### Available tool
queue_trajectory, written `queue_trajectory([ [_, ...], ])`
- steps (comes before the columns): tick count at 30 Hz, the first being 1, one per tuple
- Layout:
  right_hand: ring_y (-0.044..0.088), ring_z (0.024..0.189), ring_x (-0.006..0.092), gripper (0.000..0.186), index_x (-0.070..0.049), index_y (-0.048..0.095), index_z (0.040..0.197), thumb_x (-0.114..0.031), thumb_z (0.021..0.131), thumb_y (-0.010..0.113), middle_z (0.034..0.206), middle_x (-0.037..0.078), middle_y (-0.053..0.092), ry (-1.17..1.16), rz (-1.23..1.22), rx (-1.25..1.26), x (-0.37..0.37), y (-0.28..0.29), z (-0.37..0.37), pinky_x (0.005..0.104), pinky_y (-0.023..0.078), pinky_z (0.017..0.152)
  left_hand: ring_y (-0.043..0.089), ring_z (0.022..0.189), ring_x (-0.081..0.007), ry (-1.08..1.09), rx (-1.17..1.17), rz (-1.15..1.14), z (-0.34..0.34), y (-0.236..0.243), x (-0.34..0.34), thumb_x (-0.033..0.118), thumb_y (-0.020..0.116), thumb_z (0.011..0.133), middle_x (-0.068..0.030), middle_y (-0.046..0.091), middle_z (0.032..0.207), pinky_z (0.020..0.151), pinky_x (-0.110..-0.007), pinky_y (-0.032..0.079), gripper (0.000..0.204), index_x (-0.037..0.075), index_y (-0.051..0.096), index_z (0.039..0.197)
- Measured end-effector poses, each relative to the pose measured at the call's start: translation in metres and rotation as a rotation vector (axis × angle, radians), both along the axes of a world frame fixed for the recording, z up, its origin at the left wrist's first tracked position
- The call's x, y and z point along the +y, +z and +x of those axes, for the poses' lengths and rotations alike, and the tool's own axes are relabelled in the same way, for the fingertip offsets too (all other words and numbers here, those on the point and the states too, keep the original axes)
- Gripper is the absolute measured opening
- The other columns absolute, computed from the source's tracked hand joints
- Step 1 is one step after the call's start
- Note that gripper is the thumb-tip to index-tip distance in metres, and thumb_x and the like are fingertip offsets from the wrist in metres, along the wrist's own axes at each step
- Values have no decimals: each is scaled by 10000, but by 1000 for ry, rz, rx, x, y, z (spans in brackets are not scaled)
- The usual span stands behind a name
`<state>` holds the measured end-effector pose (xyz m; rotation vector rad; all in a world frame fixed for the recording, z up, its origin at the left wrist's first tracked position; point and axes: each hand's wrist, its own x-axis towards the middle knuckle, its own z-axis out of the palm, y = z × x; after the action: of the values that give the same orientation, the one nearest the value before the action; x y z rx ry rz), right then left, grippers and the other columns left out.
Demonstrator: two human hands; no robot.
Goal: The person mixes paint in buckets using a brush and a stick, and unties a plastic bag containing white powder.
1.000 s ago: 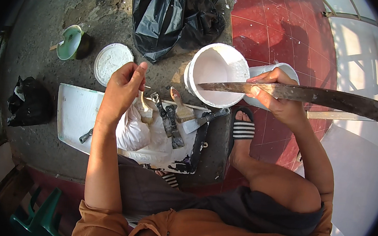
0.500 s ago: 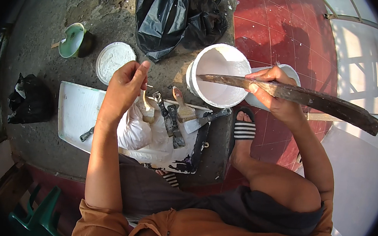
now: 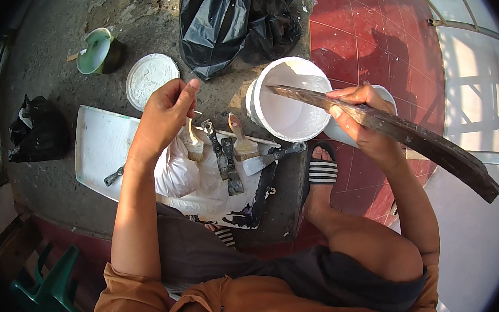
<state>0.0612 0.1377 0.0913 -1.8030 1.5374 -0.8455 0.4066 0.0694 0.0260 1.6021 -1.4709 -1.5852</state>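
My right hand (image 3: 366, 121) grips a dark, weathered wooden stick (image 3: 432, 138), its narrow end over the open mouth of a white bucket (image 3: 254, 100). Whitish material coats the bucket's inside. My left hand (image 3: 170, 111) is closed, thumb against curled fingers, above the tray's far edge; whatever it holds, if anything, is hidden. Below it, a knotted-looking white plastic bag (image 3: 178, 174) rests on a paint-smeared tray (image 3: 101, 144). Also on the tray are a paintbrush (image 3: 244, 147), a second brush (image 3: 194, 149), a putty knife (image 3: 256, 165) and dark-handled scrapers (image 3: 223, 154).
A white-coated round lid (image 3: 151, 81) lies beyond the tray. A green pot (image 3: 96, 53) and a black bag (image 3: 43, 131) stand left. Black plastic bags (image 3: 216, 24) lie at the far side. Another white container (image 3: 345, 134) sits behind my right hand. A green plastic stool (image 3: 49, 281) is near left.
The stick has tilted, its outer end swinging nearer to me and its tip shifting slightly within the bucket. My left hand stays almost still.
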Motion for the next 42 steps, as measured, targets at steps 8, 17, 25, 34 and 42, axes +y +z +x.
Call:
queue_trajectory([
  [8,648,855,105,117,-19,639,945,-55,889,735,909,76,708,-31,168,19,9,20,-26,285,522,764,508,648,-68,-14,-7,-4,-1,2,0,400,569,1036,14,552,682,621,-247,423,418,67,579,784],
  [17,661,844,101,146,-5,628,935,-55,879,753,934,90,734,-86,28,-7,-3,0,-5,267,537,760,508,650,-68,-8,-1,18,-4,3,0,407,567,1035,15,554,686,622,-248,422,417,74,577,784],
  [25,656,880,112,183,-16,620,949,-118,887,758,955,79,721,64,139,12,8,19,-26,284,527,781,502,645,-68,-8,-14,5,-3,3,0,402,564,1037,16,548,681,620,-248,421,412,72,581,790],
  [34,661,879,110,173,-14,615,927,-114,895,752,1001,100,734,-39,-38,-53,-7,7,-27,289,527,803,500,645,-67,-11,-19,22,-4,4,-1,419,568,1034,18,548,682,622,-247,419,420,80,576,787],
  [42,641,838,121,153,-15,610,915,-80,874,743,953,99,706,-21,80,180,5,21,-29,304,521,775,506,661,-63,-20,-11,19,-5,2,1,408,572,1034,17,553,700,624,-246,419,406,81,576,794],
])
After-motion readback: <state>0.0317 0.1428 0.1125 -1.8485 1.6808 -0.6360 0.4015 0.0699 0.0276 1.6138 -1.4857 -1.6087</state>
